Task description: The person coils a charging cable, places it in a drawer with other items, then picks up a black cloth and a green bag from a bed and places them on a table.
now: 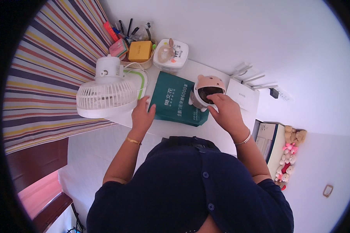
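A pink and white bear-shaped item with small ears and a dark rounded front stands on the right part of a dark green bag. My right hand is at its right side, thumb and fingers apart. Its fingertips overlap the dark front, and whether they press on it is hard to see. Over the bag's left edge is my left hand, empty, with thumb and fingers spread. The bag lies flat on the white desk, with pale print on it.
A white fan stands left, before a striped curtain. Behind are a basket with pens and a yellow box, and a lidded container. At right are a white router and a shelf with plush toys.
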A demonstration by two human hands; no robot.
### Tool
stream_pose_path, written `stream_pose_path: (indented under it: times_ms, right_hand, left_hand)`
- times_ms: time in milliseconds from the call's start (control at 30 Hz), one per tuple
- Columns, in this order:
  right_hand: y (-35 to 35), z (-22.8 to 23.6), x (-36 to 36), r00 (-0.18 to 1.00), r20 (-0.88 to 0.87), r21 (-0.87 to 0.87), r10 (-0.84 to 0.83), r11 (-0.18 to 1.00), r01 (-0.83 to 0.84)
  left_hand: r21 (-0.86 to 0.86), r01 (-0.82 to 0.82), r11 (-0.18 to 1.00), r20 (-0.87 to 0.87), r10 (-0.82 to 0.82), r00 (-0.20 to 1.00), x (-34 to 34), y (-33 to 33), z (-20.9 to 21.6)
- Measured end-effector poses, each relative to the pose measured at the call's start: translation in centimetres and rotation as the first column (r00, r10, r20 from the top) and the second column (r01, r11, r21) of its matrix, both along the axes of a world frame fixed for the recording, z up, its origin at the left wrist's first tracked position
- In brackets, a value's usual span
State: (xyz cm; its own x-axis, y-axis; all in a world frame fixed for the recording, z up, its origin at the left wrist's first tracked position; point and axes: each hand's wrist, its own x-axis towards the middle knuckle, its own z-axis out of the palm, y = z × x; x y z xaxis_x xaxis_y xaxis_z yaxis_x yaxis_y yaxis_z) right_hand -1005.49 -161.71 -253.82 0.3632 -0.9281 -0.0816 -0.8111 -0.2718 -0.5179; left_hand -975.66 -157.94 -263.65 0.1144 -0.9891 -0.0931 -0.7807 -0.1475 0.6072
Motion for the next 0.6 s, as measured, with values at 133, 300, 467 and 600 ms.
stream_pose_path:
  times_ms: [133,300,467,600]
  right_hand:
    - [-3.7,0.4,4.5,0.994,0.097,-0.119,0.057,0.992,-0.046]
    - [-10.6,-8.3,8.2,0.908,0.302,-0.019,-0.29,0.951,0.31]
    - [-13.8,-12.1,9.7,0.526,0.274,0.827,-0.805,0.477,0.298]
    - [-13.5,-12.7,11.0,0.394,0.255,0.904,-0.883,0.362,0.227]
  left_hand:
    - [0.328,-0.179,0.927,-0.123,0.23,0.966,0.4,3.9,-1.2]
    - [0.407,-0.262,0.875,-0.109,0.332,0.937,1.3,5.0,0.0]
    - [0.78,-0.054,0.624,-0.458,0.628,0.63,0.1,7.6,-0.7]
    - [0.786,-0.088,0.611,-0.517,0.729,0.449,-1.2,6.7,-1.3]
